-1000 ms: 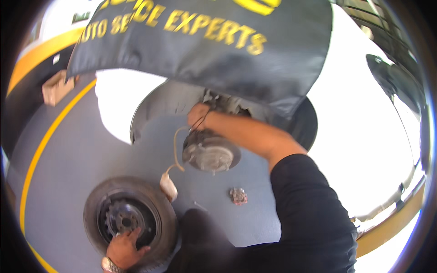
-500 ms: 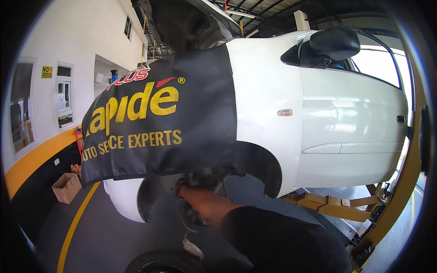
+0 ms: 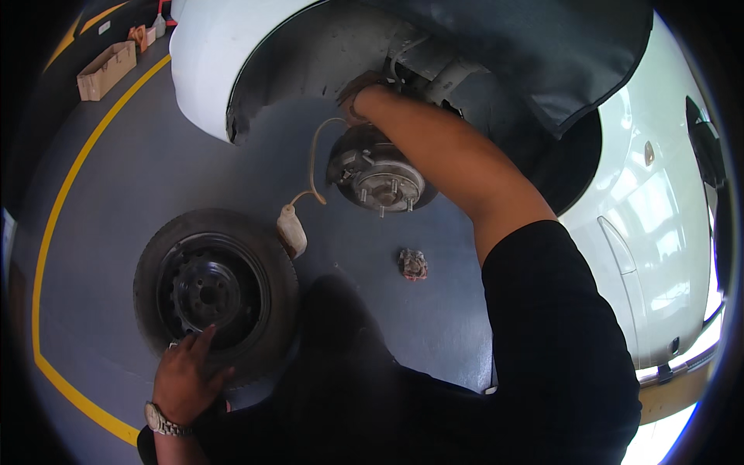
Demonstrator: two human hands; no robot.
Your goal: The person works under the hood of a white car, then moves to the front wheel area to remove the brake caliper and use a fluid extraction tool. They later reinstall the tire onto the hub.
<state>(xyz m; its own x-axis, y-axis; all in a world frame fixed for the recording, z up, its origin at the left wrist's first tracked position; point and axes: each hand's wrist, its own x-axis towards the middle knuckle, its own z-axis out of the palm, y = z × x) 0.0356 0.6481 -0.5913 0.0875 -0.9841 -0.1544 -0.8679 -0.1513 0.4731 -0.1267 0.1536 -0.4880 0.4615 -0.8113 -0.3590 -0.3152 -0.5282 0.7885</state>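
A person's right hand (image 3: 362,94) reaches beyond a car's (image 3: 651,209) bare wheel hub (image 3: 390,188), its grip impossible to tell.
Left of the hub, a tube (image 3: 312,163) runs from a pale bottle (image 3: 291,231) toward that hand; farther left, the left hand (image 3: 186,380), fingers apart, rests over a loose wheel (image 3: 218,296).

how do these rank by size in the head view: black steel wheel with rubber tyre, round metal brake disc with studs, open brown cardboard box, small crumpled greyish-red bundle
Largest to smallest, as they look:
1. black steel wheel with rubber tyre
2. round metal brake disc with studs
3. cardboard box
4. crumpled bundle
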